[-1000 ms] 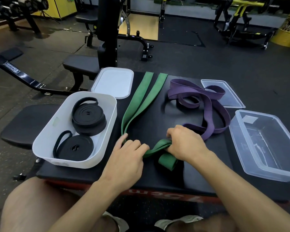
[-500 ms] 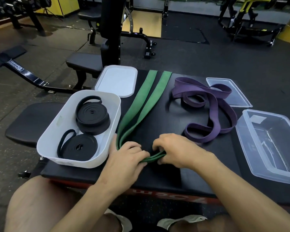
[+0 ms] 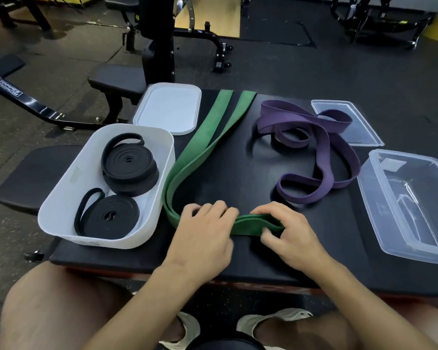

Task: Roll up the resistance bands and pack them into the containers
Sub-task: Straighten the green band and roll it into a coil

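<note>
Black rubber bands (image 3: 129, 170), two coiled, sit packed in your white plastic tub (image 3: 61, 195); flat green band (image 3: 205, 145) pinched by your left hand (image 3: 202, 233) and right hand (image 3: 286, 231), barely rolled; purple band (image 3: 321, 152) loose; clear tub (image 3: 415, 238) unfilled.

A long green rubber band (image 3: 205, 150) lies on the flat black padded table (image 3: 238, 178). At 2 o'clock from it sits a loose purple rubber band (image 3: 324, 152). At 9 o'clock, two rolled black rubber bands (image 3: 129, 168) fill a white plastic tub (image 3: 61, 198). The white plastic lid (image 3: 168, 109) is plain. The see-through plastic box (image 3: 415, 203) has no colour.
</note>
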